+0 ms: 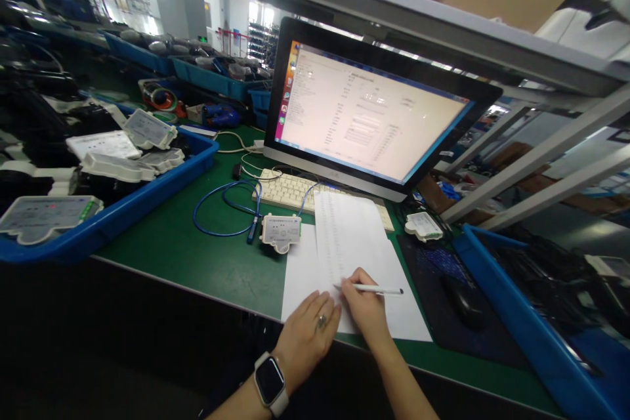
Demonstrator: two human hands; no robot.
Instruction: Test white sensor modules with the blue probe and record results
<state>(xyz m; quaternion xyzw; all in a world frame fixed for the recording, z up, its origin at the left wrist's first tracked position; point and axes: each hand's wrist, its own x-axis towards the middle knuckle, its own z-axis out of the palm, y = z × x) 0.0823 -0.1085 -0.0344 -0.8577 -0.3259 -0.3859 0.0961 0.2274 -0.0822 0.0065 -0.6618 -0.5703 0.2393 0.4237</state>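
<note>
Paper (352,236) at the bench (197,262) edge may skid and smear if the left hand (309,329), fingers together flat on it, lifts while right hand (365,308) fingers pinch the pen (375,289).

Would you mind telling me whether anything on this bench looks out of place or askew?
The long sheet, which the right hand writes on with a pen, overlaps the keyboard, covering keys; nothing looks spilled or damaged.

A lit monitor (374,115) stands on the green table (197,256). Just in front of the monitor lies a white keyboard (285,189). Left of it is 1 blue tray (138,200), and to its lower right is a black mouse (462,302).
</note>
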